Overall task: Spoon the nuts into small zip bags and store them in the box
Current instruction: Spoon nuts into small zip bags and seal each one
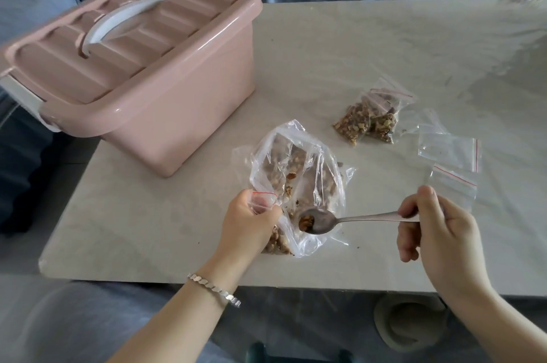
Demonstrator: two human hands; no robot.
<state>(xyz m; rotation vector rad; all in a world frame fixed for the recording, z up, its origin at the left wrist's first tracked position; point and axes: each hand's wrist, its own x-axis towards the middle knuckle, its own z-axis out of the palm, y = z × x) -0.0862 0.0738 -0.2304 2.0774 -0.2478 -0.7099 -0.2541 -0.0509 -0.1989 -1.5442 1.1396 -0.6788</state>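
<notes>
One pink box (177, 113). One large nut bag (299, 173) just beyond the left grip (248, 223), which holds one small zip bag (263, 201). One spoon (355, 218) in the right grip (435, 229). Beyond it: three empty zip bags (450, 152), at least two filled zip bags (367, 119).

Box (165, 90): pink, lid closed, white handle, worktop (325, 45) far-left.
Nut bag (299, 173): large, clear, open, centre.
Spoon (318, 222): metal, level, few nuts in bowl, over nut bag.
Small zip bag (263, 199): red seal line, at nut bag near-left edge.
Filled zip bags (370, 116): two, overlapping.
Empty zip bags (450, 152): flat, right.
</notes>
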